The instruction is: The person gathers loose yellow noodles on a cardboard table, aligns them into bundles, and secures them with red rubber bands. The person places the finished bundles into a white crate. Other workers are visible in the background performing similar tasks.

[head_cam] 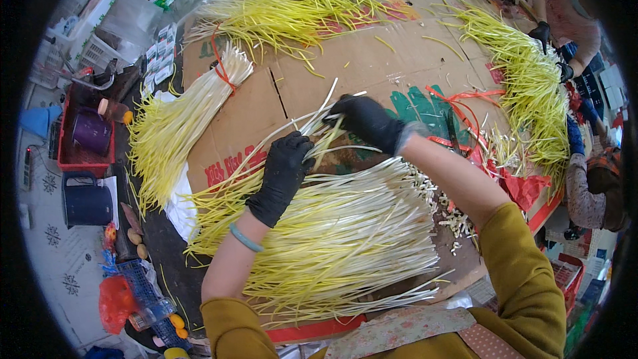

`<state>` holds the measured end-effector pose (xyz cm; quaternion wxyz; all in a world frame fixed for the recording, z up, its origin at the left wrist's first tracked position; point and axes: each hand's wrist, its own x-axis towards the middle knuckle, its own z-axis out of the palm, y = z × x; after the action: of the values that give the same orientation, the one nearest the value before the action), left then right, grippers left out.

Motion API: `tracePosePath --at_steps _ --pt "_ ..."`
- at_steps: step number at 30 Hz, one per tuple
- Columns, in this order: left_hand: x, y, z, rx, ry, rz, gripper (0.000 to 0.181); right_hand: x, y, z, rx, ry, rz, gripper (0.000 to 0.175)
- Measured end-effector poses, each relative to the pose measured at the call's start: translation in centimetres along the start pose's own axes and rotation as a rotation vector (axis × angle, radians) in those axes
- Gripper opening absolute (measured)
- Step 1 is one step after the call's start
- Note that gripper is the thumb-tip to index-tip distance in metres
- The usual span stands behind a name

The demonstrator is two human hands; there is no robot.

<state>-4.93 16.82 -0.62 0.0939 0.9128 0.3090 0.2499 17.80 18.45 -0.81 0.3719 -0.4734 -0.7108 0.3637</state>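
My left hand (284, 172), in a black glove, is closed around a few long pale stalks above the cardboard. Close to its right, my right hand (366, 119), also gloved in black, grips white ends of the same stalks. Below both hands spreads a wide layer of yellow-and-white stalks (339, 239), probably blanched garlic chives, with white ends to the right. A bundle of such stalks (184, 119), bound with red tie string (222, 67), lies at the left. Short cut white ends (456, 222) are scattered right of the layer.
More stalks (269, 15) lie at the table's far side, near another person's gloved hands. At the right, co-workers' hands (541, 35) touch another heap (528, 89). Red string (463, 104) and red plastic (523, 187) lie on the cardboard (329, 55). A dark mug (87, 202) and red basket (87, 159) stand left.
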Motion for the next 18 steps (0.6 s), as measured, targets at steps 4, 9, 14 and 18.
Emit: tracePosePath --at_steps 4,9,14,18 --pt "-0.2 -0.9 0.6 0.130 0.017 0.072 0.031 0.6 0.3 4.4 -0.692 -0.037 -0.142 0.013" --pt "-0.2 -2.6 1.5 -0.223 -0.071 -0.193 0.018 0.7 0.2 2.9 -0.858 -0.122 -0.019 0.010" --pt "-0.4 -4.5 1.6 -0.055 -0.018 0.094 0.019 -6.1 0.3 -4.1 -0.783 -0.123 0.260 0.019" --pt "0.7 -4.8 1.2 -0.004 -0.070 0.083 0.021 -14.4 -0.1 -6.4 -0.750 -0.090 0.468 0.027"
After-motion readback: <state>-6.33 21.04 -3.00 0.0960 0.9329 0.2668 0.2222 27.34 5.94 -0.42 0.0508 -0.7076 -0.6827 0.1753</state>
